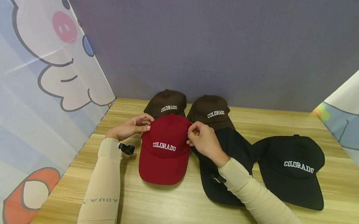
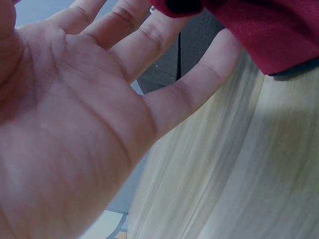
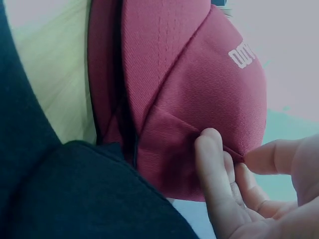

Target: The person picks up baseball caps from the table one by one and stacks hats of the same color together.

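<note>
A red baseball cap (image 1: 163, 159) with white COLORADO lettering sits crown away and brim toward me. At its left side is my left hand (image 1: 132, 127), thumb tip and a fingertip at the crown's edge. In the left wrist view the palm (image 2: 75, 124) faces the camera and the fingers reach out fairly straight to the red cloth (image 2: 279, 30). My right hand (image 1: 207, 141) pinches the crown's right side; the right wrist view shows thumb and fingers (image 3: 212, 159) meeting on a fold of the red cap (image 3: 209, 89). A second red edge (image 3: 103, 59) runs alongside the brim.
Two brown caps, one left (image 1: 167, 101) and one right (image 1: 211, 110), sit behind the red cap. One black cap (image 1: 221, 186) lies partly under my right forearm; another black cap (image 1: 293, 167) is farther right. A grey wall (image 1: 220, 42) borders the wooden table (image 1: 149, 209).
</note>
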Demonstrator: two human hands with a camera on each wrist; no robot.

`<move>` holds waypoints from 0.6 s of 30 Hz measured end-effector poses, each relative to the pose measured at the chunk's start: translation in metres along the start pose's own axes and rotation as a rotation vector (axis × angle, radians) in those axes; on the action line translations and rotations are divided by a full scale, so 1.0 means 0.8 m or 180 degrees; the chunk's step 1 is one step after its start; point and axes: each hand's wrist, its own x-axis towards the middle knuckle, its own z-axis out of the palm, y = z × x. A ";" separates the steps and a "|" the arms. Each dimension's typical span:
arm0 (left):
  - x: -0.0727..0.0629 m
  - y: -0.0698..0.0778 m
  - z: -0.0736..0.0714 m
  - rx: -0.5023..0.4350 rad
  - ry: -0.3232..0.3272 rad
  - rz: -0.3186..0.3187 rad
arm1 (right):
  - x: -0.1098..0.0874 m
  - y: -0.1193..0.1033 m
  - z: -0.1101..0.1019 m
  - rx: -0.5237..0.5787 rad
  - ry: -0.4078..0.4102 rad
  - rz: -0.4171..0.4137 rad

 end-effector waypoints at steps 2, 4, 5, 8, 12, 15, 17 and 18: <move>0.000 0.000 0.000 -0.0001 -0.0017 0.0020 | -0.001 -0.001 -0.001 -0.0119 0.0002 -0.0020; 0.000 -0.001 0.000 -0.0018 -0.0031 0.0024 | -0.003 -0.003 -0.001 -0.0274 0.0016 -0.0063; 0.000 -0.001 0.000 -0.0031 -0.0036 0.0024 | -0.003 -0.004 -0.001 -0.0351 0.0025 -0.0092; 0.000 -0.001 0.000 -0.0058 -0.0036 -0.0008 | -0.005 -0.005 -0.001 -0.0531 0.0048 -0.0187; 0.000 -0.001 0.001 -0.0006 -0.0010 -0.0074 | -0.007 -0.005 -0.001 -0.0743 -0.0035 -0.0271; 0.000 -0.001 0.000 0.0036 0.0004 -0.0094 | -0.009 -0.005 -0.001 -0.0942 -0.0218 -0.0294; -0.001 -0.001 0.000 0.0033 0.0008 -0.0097 | -0.009 -0.004 -0.001 -0.1087 -0.0353 -0.0302; -0.001 -0.002 0.000 0.0025 0.0008 -0.0098 | -0.009 -0.004 -0.001 -0.1145 -0.0415 -0.0310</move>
